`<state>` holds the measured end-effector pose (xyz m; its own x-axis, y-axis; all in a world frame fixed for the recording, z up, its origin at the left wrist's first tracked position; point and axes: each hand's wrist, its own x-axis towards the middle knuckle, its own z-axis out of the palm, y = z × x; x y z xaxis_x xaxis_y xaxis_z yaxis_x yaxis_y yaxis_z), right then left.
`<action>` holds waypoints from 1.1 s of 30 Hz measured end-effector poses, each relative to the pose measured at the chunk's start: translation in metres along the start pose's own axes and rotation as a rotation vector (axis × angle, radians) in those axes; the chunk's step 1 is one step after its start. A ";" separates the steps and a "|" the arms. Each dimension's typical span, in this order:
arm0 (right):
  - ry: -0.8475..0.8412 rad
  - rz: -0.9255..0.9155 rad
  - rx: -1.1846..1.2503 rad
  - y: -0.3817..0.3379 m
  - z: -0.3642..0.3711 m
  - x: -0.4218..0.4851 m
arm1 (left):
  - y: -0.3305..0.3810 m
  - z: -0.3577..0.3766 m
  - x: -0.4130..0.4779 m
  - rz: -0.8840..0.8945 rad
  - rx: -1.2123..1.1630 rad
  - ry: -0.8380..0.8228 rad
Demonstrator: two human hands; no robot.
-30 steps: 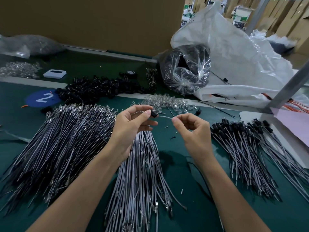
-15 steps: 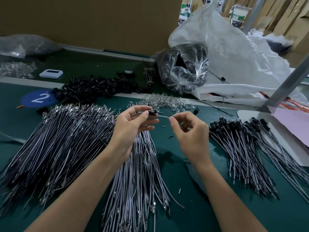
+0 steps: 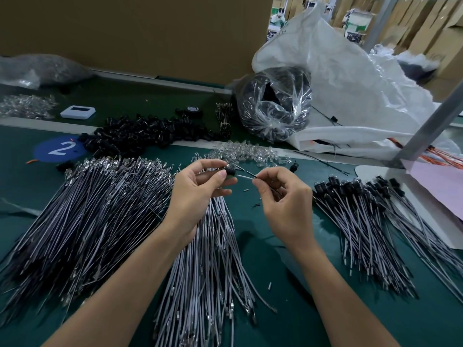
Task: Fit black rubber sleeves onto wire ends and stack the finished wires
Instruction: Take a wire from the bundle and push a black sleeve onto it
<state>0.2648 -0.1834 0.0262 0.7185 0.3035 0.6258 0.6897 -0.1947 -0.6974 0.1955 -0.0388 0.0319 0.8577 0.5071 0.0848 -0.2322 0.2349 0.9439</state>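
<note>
black sleeve (image 3: 230, 172), grey wires (image 3: 100, 204), green table (image 3: 275, 246)

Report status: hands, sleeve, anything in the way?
Left hand pinches black sleeve. Right hand pinches wire, end at sleeve. Nothing between them.

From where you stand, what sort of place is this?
Probably a factory assembly bench: heaps of grey wires lie on a green table, a pile of black sleeves sits behind them, and cardboard boxes are stacked in the background.

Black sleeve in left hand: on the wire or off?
On, it seems: wire runs from sleeve in left hand to right hand. Seating depth cannot tell.
</note>
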 end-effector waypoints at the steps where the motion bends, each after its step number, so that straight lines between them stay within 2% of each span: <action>1: -0.011 -0.004 0.003 0.000 0.000 0.000 | 0.000 0.000 0.000 -0.001 -0.005 0.003; 17: 0.022 0.049 -0.015 0.000 -0.001 -0.001 | -0.003 0.001 -0.002 -0.003 -0.004 -0.087; 27: -0.014 0.091 -0.004 -0.001 0.001 0.001 | -0.006 0.005 -0.004 0.024 0.029 -0.123; 33: -0.010 0.208 0.096 -0.004 -0.001 0.000 | -0.008 0.007 -0.004 0.065 0.076 -0.131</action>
<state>0.2621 -0.1833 0.0300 0.8431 0.2752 0.4621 0.5148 -0.1642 -0.8415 0.1969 -0.0483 0.0262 0.8955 0.4056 0.1831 -0.2582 0.1386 0.9561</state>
